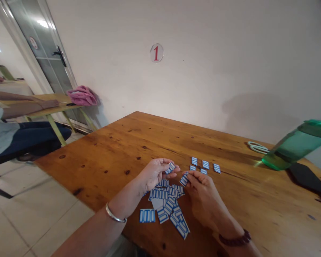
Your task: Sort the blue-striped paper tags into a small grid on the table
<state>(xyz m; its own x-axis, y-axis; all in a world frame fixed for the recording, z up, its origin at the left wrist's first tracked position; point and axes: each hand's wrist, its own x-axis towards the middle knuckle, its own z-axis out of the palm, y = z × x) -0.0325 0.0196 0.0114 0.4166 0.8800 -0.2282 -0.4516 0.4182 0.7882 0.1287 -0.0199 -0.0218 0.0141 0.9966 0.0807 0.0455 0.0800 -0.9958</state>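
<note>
Between the thumb and fingers of my left hand (156, 173) is a small blue-and-white label card (170, 167). My right hand (202, 189) pinches a similar label card (184, 179), held just to the right of the first and apart from it. Under and in front of both hands lies a loose, overlapping pile of label cards (171, 203), some partly hidden by my left hand. A single label card (147, 215) lies at the pile's left. Beyond my right hand, several small label cards (205, 164) are laid out in rough rows.
The wooden table (117, 146) meets a white wall. At right stand a green bottle (294, 146), a coiled pale cord (257, 147) and a black phone-like slab (310, 178). At left a seated person (5, 125) rests their arms on another table holding a pink cloth (82, 95).
</note>
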